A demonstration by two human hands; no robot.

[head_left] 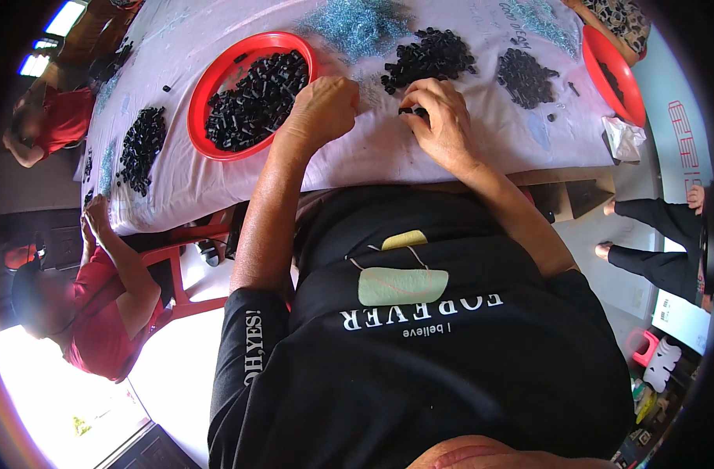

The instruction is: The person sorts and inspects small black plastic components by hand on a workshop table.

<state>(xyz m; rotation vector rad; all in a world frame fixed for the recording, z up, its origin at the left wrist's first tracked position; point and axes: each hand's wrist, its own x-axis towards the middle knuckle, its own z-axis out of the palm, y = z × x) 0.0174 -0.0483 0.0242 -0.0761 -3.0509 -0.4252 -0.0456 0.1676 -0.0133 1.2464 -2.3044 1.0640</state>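
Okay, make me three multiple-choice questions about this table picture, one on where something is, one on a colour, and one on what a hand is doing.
1. Where is the left hand?
A. at the right rim of the red tray
B. in the person's lap
C. on the far red tray

2. What colour are the small parts heaped in that tray?
A. white
B. black
C. yellow

3. What is the right hand doing?
A. lying flat and empty
B. raised off the table
C. pinching a small black part at the fingertips

Answers: 1 A, the curled hand sits by the tray's right rim. 2 B, the heap is black. 3 C, a dark piece shows between the fingertips, on the white table cover.
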